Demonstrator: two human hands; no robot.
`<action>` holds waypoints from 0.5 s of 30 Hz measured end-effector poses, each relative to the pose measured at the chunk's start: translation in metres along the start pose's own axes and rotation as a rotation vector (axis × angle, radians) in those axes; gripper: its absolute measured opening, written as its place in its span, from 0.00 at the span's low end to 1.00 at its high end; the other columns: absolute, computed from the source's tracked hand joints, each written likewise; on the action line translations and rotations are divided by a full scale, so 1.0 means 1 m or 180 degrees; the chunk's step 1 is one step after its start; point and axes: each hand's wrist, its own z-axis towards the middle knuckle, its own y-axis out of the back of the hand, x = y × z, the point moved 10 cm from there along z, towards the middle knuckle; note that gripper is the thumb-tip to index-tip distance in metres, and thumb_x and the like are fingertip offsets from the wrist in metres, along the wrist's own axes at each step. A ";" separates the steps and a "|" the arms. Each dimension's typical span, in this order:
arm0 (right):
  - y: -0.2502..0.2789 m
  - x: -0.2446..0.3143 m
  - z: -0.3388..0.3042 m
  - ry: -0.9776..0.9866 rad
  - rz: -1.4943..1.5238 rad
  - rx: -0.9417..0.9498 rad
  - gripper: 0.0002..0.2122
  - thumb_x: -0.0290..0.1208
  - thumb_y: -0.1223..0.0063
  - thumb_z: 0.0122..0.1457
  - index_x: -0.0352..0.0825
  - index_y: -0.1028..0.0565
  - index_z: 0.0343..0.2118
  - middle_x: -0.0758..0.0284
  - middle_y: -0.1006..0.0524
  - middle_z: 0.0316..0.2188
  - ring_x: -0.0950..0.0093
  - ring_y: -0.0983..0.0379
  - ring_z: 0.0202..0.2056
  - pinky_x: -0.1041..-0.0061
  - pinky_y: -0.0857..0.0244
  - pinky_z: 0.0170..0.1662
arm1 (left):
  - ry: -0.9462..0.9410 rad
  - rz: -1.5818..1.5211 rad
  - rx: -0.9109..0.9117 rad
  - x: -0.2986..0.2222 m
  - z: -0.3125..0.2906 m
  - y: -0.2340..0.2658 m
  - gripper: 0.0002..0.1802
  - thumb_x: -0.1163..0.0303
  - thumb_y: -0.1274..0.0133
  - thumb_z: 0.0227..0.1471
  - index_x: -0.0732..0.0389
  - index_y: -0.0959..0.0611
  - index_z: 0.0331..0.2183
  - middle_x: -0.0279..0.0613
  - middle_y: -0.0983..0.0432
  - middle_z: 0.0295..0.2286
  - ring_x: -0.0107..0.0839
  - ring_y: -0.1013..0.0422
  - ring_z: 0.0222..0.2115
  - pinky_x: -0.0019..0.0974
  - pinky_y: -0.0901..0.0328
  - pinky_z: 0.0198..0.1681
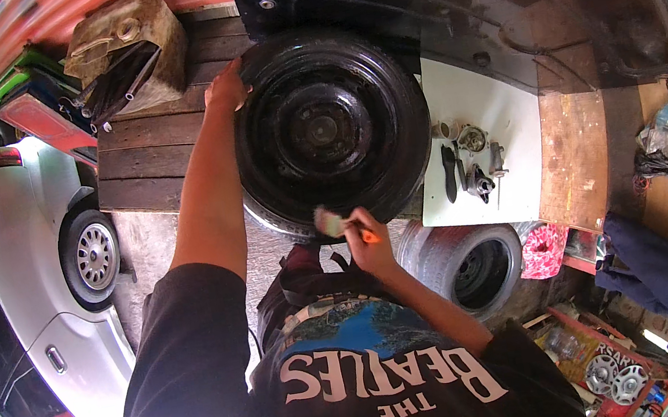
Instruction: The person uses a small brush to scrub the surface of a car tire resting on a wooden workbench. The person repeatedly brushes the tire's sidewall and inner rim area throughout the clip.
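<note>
Against the wooden wall the black wheel (330, 127) stands upright, my left hand (227, 89) spread flat on its upper-left tread, my right hand (366, 238) closed around an orange-handled brush (335, 225) at its lower rim, so I'd keep strokes short

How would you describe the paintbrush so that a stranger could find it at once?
Start at the big black wheel in the middle, steadied by the left hand. At its lower rim, the right hand holds the paintbrush. Only it has an orange handle and pale bristles.
</note>
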 end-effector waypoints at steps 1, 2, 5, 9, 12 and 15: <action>-0.013 0.006 0.007 -0.0017 0.0144 0.0311 0.04 0.25 0.46 0.61 0.36 0.29 0.33 0.58 0.27 0.19 0.64 0.22 0.22 0.70 0.36 0.25 | -0.0018 -0.0003 -0.0011 -0.001 0.000 0.000 0.44 0.60 0.37 0.54 0.43 0.40 0.67 0.38 0.36 0.63 0.44 0.35 0.61 0.49 0.36 0.60; -0.028 0.019 0.008 0.0136 0.0214 0.0540 0.04 0.25 0.46 0.61 0.36 0.30 0.32 0.58 0.27 0.20 0.62 0.22 0.23 0.68 0.35 0.25 | -0.0037 -0.0005 -0.0021 -0.002 0.000 0.001 0.44 0.59 0.37 0.54 0.43 0.40 0.67 0.38 0.36 0.63 0.44 0.35 0.60 0.49 0.36 0.60; -0.071 0.049 0.009 0.0782 0.0281 0.0653 0.04 0.26 0.45 0.61 0.36 0.29 0.34 0.56 0.24 0.23 0.53 0.23 0.26 0.64 0.33 0.27 | -0.0033 0.0007 0.0043 -0.003 0.003 -0.001 0.44 0.59 0.37 0.54 0.43 0.40 0.67 0.39 0.36 0.63 0.44 0.35 0.61 0.49 0.36 0.60; -0.082 0.032 -0.005 0.0728 -0.0136 0.1132 0.06 0.27 0.43 0.59 0.36 0.30 0.35 0.55 0.24 0.26 0.54 0.22 0.29 0.58 0.31 0.29 | 0.0079 0.0001 0.0188 0.008 0.008 -0.008 0.44 0.59 0.37 0.54 0.42 0.41 0.67 0.38 0.36 0.63 0.44 0.35 0.61 0.49 0.36 0.60; -0.053 0.017 -0.022 0.0743 -0.0507 0.1314 0.07 0.27 0.43 0.59 0.36 0.29 0.37 0.57 0.23 0.28 0.54 0.22 0.31 0.59 0.30 0.31 | -0.0023 -0.0032 0.0085 0.006 0.005 -0.005 0.44 0.59 0.37 0.54 0.43 0.41 0.67 0.37 0.38 0.64 0.45 0.35 0.61 0.49 0.36 0.60; -0.019 0.002 -0.036 0.0700 -0.0794 0.1429 0.07 0.28 0.43 0.59 0.37 0.28 0.39 0.58 0.22 0.30 0.55 0.22 0.32 0.61 0.29 0.32 | -0.0088 0.0012 -0.0108 0.002 0.001 -0.003 0.43 0.60 0.39 0.55 0.43 0.41 0.67 0.36 0.39 0.64 0.45 0.36 0.61 0.49 0.37 0.62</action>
